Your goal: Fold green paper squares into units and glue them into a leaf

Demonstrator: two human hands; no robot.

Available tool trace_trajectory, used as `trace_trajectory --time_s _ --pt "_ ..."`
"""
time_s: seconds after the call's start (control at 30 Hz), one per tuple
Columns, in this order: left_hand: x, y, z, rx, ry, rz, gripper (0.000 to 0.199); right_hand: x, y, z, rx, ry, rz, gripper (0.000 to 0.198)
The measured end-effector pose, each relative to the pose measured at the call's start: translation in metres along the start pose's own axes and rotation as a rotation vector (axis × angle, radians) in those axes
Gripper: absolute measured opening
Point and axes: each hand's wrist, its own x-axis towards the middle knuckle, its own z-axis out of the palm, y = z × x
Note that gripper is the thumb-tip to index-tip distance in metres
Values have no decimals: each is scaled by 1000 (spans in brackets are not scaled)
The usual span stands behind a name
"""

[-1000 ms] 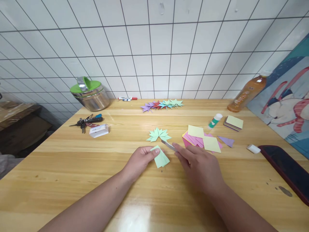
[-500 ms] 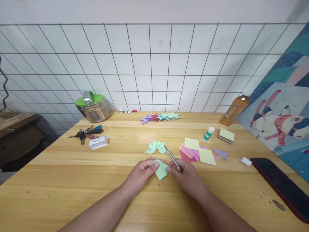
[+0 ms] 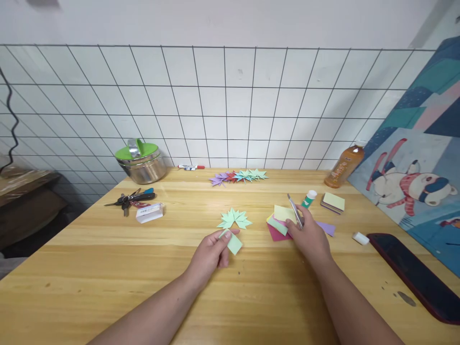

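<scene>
Pinched between the thumb and fingers of my left hand [image 3: 212,251] is a small folded pale-green paper piece [image 3: 235,244]. Just beyond it lie pale-green folded paper points [image 3: 234,218], spread like a fan on the table. My right hand [image 3: 312,238] grips a slim silver craft knife [image 3: 295,211], its tip pointing away and to the left. Beneath and beside those fingers is a loose stack of coloured paper [image 3: 285,213], partly hidden by the hand. A pale-green strip [image 3: 278,226] rests on the stack near my right fingertips.
A glue stick [image 3: 309,198], a paper pad [image 3: 332,202] and a tea bottle [image 3: 345,165] stand right. An eraser [image 3: 360,238] and phone [image 3: 413,273] lie nearer. A coloured folded-paper row [image 3: 239,177], steel pot [image 3: 142,165], keys [image 3: 131,197] and small box [image 3: 149,213] are behind or left.
My right hand has moved right with the craft knife, away from my left hand to the paper stack. A pale-green strip now lies on the stack. The left hand keeps its folded piece.
</scene>
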Motion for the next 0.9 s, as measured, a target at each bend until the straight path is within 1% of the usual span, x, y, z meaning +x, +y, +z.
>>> trace_trajectory --time_s 0.07,0.13,0.2,0.27,0.3,0.33,0.37,0.43,0.47,0.53,0.57,0.6,0.67,0.73,0.8,0.9 --pt "0 0 1 -26 -18 -10 45 -2 -2 0 -71 -30 -52 37" --pt "-1 2 2 -17 -47 8 42 -4 -5 0 -132 -36 -140 33" --pt "-3 4 4 14 -76 48 42 -6 -8 0 -166 25 -219 32" --pt "-6 6 5 57 -110 111 46 -9 -14 0 -107 81 -282 31" --pt "-8 6 6 83 -128 153 46 -12 -18 1 -28 68 -302 29" --pt "-9 6 6 109 -143 195 45 -16 -22 2 79 12 -313 28" --pt "-10 6 7 137 -151 233 42 -21 -27 5 204 -89 -299 27" --pt "-11 3 8 187 -147 281 40 -33 -38 12 457 -362 -257 29" --pt "-10 0 9 199 -142 289 41 -38 -42 17 567 -473 -237 29" --pt "-9 -4 10 167 -146 287 50 -47 -49 26 742 -658 -186 31" --pt "-7 -6 10 125 -150 280 57 -50 -51 30 801 -709 -156 32" --pt "-6 -8 11 80 -151 268 65 -51 -52 32 832 -726 -135 33" --pt "-3 -8 11 -2 -139 242 78 -51 -52 34 828 -687 -132 32" --pt "-1 -7 12 -61 -126 206 84 -50 -53 32 787 -641 -150 28" --pt "0 -6 14 -114 -127 165 83 -51 -55 30 776 -655 -174 25" --pt "0 -4 18 -165 -137 137 74 -55 -60 29 823 -746 -161 21"
